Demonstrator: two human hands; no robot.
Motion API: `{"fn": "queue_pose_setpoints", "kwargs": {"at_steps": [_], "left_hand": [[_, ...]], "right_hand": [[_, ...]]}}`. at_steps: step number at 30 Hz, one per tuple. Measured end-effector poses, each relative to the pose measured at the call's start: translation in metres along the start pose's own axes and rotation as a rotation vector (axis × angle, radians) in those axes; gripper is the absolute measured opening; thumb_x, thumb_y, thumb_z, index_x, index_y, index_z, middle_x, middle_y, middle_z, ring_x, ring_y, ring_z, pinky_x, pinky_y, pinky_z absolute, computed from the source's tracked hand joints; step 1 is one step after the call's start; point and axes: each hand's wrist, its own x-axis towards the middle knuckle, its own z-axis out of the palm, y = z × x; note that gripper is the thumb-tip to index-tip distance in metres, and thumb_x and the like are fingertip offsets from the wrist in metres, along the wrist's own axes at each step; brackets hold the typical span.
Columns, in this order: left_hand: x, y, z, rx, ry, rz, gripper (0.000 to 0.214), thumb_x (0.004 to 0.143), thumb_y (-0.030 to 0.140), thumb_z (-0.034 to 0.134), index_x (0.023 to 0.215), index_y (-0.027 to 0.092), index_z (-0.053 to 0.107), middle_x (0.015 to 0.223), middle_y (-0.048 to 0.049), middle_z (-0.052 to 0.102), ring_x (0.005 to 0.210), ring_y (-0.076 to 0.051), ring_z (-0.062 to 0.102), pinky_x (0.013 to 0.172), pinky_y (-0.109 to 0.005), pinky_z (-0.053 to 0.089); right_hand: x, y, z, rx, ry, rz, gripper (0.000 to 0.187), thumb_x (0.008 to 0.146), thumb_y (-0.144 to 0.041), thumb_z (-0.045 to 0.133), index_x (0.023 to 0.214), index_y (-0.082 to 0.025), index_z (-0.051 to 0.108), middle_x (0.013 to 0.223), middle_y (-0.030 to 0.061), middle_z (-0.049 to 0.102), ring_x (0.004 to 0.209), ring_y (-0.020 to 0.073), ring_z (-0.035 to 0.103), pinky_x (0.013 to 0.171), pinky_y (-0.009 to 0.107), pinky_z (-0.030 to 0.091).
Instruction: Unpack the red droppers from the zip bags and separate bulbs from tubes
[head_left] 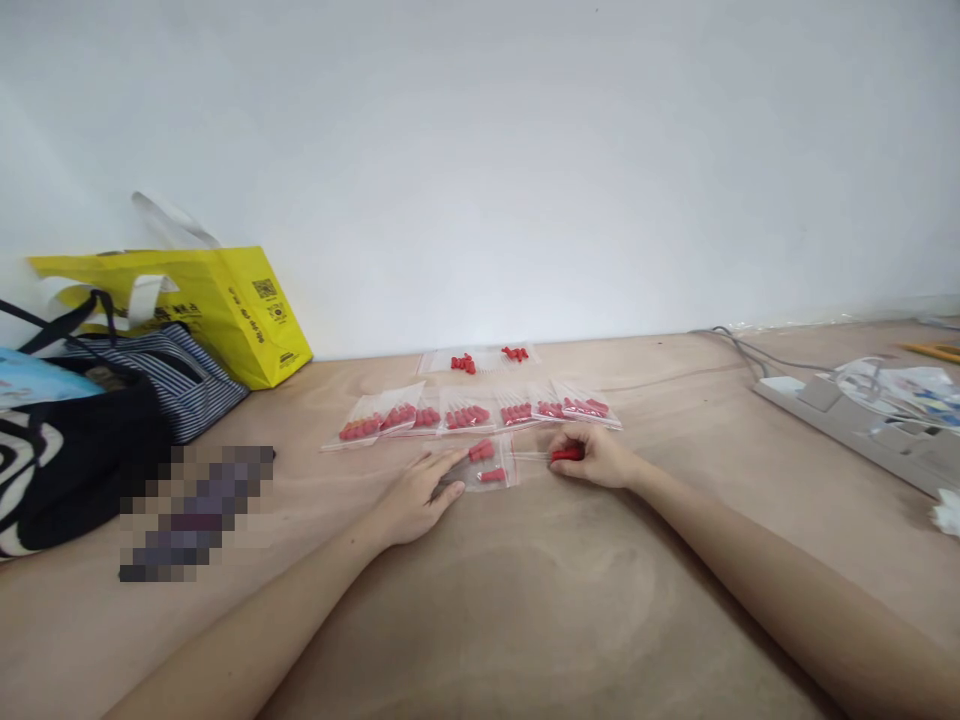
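A small clear zip bag [511, 478] lies flat on the wooden table, with a few red-handled pieces [492, 475] in it. My left hand [416, 500] rests at the bag's left edge, fingers stretched out and thumb apart. To the right of the bag, my right hand [596, 455] pinches a red-handled piece [568, 454] between thumb and fingers. Thin pale shafts run from its red end toward the bag's opening; how many pieces are held is hard to tell. Just behind, similar filled bags [466, 416] overlap in a row.
Against the wall lies another clear bag [487, 358] with two clusters of red pieces. A yellow shopping bag [259, 320], a striped pouch [202, 385] and a black bag [90, 470] stand at left beside a pixelated item [195, 515]. At right is a power strip [847, 425] with cables.
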Motion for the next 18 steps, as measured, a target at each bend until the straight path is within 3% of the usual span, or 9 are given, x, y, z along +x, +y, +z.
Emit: {"fn": "queue_pose_setpoints", "kwargs": {"at_steps": [5, 11, 15, 18], "left_hand": [[-0.001, -0.005, 0.000, 0.010, 0.050, -0.019, 0.043, 0.086, 0.035, 0.036, 0.127, 0.021, 0.037, 0.128, -0.0059, 0.046, 0.116, -0.021, 0.042, 0.098, -0.040, 0.033], [0.000, -0.005, 0.001, 0.012, 0.054, -0.016, 0.043, 0.086, 0.036, 0.035, 0.127, 0.020, 0.037, 0.128, -0.0065, 0.046, 0.116, -0.021, 0.042, 0.098, -0.040, 0.033], [0.000, -0.005, 0.000, 0.010, 0.043, -0.039, 0.045, 0.086, 0.036, 0.036, 0.127, 0.019, 0.038, 0.128, -0.0071, 0.046, 0.116, -0.022, 0.042, 0.097, -0.040, 0.033], [0.000, -0.004, -0.001, 0.006, 0.049, -0.041, 0.045, 0.085, 0.036, 0.037, 0.126, 0.019, 0.039, 0.126, -0.0075, 0.048, 0.114, -0.023, 0.043, 0.097, -0.041, 0.034]], "right_hand": [[-0.009, 0.004, -0.006, -0.098, 0.092, 0.068, 0.012, 0.063, -0.019, 0.060, 0.074, -0.016, 0.057, 0.068, -0.0014, 0.057, 0.059, 0.0106, 0.052, 0.055, 0.023, 0.043], [0.001, -0.006, 0.021, 0.047, 0.234, 0.295, 0.014, 0.064, -0.027, 0.059, 0.072, -0.017, 0.054, 0.058, -0.0028, 0.055, 0.046, 0.0105, 0.053, 0.043, 0.022, 0.042], [0.008, -0.017, 0.035, 0.002, 0.334, 0.309, 0.014, 0.064, -0.029, 0.061, 0.069, -0.017, 0.055, 0.063, -0.0005, 0.061, 0.054, 0.0120, 0.057, 0.052, 0.023, 0.045], [0.008, -0.024, 0.039, -0.040, 0.322, 0.278, 0.014, 0.066, -0.030, 0.060, 0.073, -0.017, 0.058, 0.069, 0.0011, 0.064, 0.061, 0.0129, 0.059, 0.058, 0.023, 0.045]]}}
